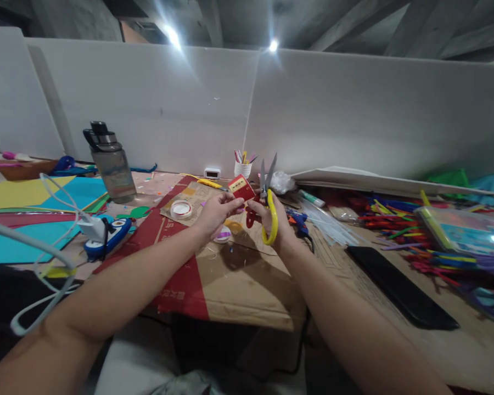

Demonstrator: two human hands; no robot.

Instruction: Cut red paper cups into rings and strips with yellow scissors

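My left hand (pixel 217 215) pinches a small red card piece (pixel 241 188) with a pale yellow strip and dark marks on it. Just right of it, my right hand (pixel 276 220) holds a pair of scissors (pixel 267 178), blades pointing up and spread apart. One scissor handle is yellow and the other is red. The blades are beside the card, not around it. Below my hands lies a brown cardboard sheet (pixel 247 291) with a red band on its left. A roll of white tape (pixel 181 209) and a small round lid with purple on it (pixel 222 235) rest there.
A water bottle (pixel 113 167) and a blue power strip (pixel 109 238) with white cables stand left, by coloured sheets (pixel 20 236). At the back is a cup of pens (pixel 242 166). To the right lie a glue gun (pixel 298 221), a black phone (pixel 399 285) and coloured pipe cleaners (pixel 395 219).
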